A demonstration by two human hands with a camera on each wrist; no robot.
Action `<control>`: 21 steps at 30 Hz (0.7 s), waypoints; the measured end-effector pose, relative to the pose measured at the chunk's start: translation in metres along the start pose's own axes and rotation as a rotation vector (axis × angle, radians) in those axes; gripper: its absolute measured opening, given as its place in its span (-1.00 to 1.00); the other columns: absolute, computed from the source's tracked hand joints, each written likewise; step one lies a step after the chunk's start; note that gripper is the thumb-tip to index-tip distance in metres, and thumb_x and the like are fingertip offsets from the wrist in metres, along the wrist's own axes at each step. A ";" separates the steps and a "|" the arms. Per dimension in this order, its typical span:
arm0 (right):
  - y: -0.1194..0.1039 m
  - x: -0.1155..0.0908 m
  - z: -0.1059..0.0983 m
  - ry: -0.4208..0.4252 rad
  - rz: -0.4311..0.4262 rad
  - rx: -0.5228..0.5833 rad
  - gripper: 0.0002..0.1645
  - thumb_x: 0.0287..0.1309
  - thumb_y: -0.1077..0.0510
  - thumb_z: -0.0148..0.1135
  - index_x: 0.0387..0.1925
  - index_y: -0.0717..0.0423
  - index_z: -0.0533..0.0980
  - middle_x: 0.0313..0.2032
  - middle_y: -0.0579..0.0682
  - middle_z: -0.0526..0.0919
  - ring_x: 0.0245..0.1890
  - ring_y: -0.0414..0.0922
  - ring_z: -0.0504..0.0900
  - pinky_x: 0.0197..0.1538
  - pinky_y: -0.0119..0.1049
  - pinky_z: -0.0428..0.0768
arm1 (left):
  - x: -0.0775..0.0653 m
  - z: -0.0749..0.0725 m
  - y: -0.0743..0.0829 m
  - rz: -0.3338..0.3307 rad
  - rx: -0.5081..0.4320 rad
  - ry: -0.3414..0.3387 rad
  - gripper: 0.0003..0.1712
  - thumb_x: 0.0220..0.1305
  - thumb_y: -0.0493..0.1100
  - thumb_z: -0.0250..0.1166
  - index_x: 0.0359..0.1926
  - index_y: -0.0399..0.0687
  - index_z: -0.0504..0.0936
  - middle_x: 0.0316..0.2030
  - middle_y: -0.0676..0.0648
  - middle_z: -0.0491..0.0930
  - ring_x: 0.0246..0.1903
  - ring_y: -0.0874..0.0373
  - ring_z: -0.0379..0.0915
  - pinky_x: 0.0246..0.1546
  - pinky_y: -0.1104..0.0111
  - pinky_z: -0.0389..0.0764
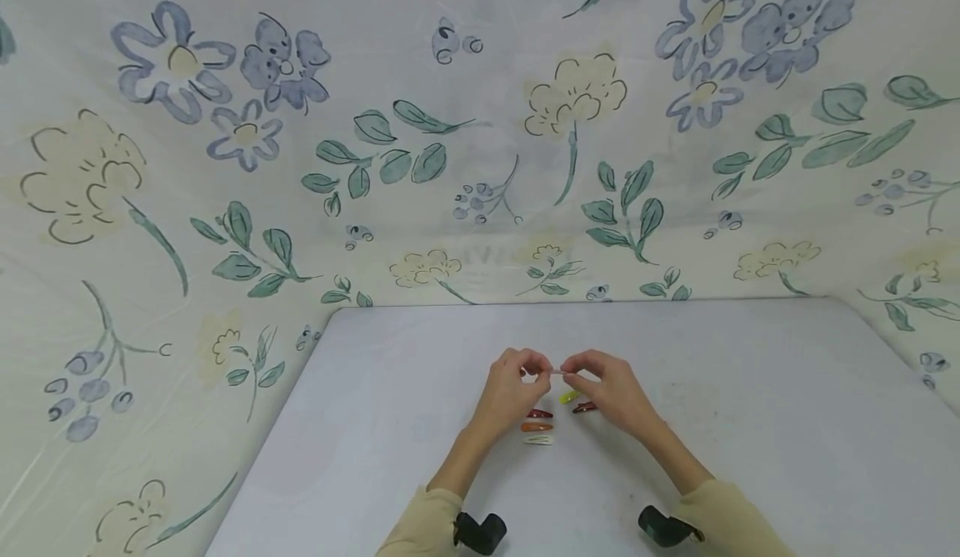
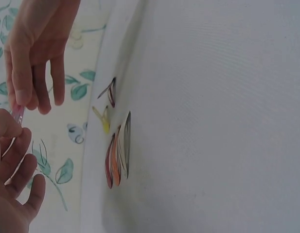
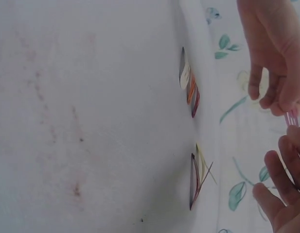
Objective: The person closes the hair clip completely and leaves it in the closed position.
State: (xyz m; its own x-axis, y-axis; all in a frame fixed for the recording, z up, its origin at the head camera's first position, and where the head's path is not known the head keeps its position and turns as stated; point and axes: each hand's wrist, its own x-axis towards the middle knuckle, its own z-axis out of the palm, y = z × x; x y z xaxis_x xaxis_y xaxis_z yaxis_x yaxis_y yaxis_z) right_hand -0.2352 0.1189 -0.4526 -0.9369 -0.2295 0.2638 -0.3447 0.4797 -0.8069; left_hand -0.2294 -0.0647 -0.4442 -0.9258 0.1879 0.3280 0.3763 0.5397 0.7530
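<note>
Between both hands, raised over the table, is a pink snap hair clip (image 2: 17,113). My left hand (image 1: 516,390) pinches one end of it between thumb and fingers, and my right hand (image 1: 613,394) pinches the other end. Much of the clip is covered by the fingertips. Below the left hand lie a dark red clip (image 1: 539,413), an orange clip (image 1: 537,427) and a white clip (image 1: 538,440) in a row. Under the right hand are a yellow clip (image 2: 106,124) and another dark red clip (image 3: 193,182), both with their two arms spread apart.
The white table (image 1: 360,457) has its far edge against a hanging floral cloth (image 1: 495,173), which also surrounds the sides. Black wrist devices (image 1: 480,533) sit at both sleeve cuffs. Small dark specks (image 3: 77,189) mark the tabletop.
</note>
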 end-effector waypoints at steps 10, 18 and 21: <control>-0.001 -0.011 0.004 0.004 0.038 0.075 -0.85 0.20 0.24 0.33 -0.17 0.12 0.62 -0.22 -0.05 0.69 0.01 0.00 0.63 0.26 0.12 0.42 | -0.010 0.003 -0.004 0.029 -0.060 0.023 -0.92 0.18 -0.30 0.29 -0.30 -0.07 0.67 -0.36 0.06 0.58 -0.23 0.16 0.45 -0.10 0.14 0.55; 0.004 -0.016 0.011 0.032 0.053 0.160 -0.87 0.23 0.27 0.29 -0.17 0.15 0.61 -0.18 -0.01 0.68 0.07 0.04 0.59 0.25 0.09 0.44 | -0.017 0.010 -0.006 -0.014 -0.185 0.065 -0.93 0.18 -0.29 0.30 -0.32 -0.07 0.69 -0.37 0.07 0.59 -0.24 0.17 0.48 -0.13 0.30 0.53; 0.004 -0.017 0.012 0.030 0.055 0.184 -0.88 0.24 0.26 0.29 -0.18 0.15 0.60 -0.18 -0.01 0.67 0.05 0.03 0.59 0.25 0.06 0.45 | -0.019 0.012 -0.007 -0.057 -0.250 0.064 -0.94 0.19 -0.27 0.31 -0.32 -0.07 0.70 -0.34 0.06 0.60 -0.22 0.19 0.49 -0.10 0.31 0.52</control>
State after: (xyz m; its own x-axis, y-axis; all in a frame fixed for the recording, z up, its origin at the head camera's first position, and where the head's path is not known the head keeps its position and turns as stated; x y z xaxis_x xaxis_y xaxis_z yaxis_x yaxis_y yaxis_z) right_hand -0.2196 0.1142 -0.4669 -0.9562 -0.1803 0.2304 -0.2792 0.3273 -0.9027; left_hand -0.2147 -0.0623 -0.4622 -0.9446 0.1069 0.3102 0.3281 0.3271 0.8862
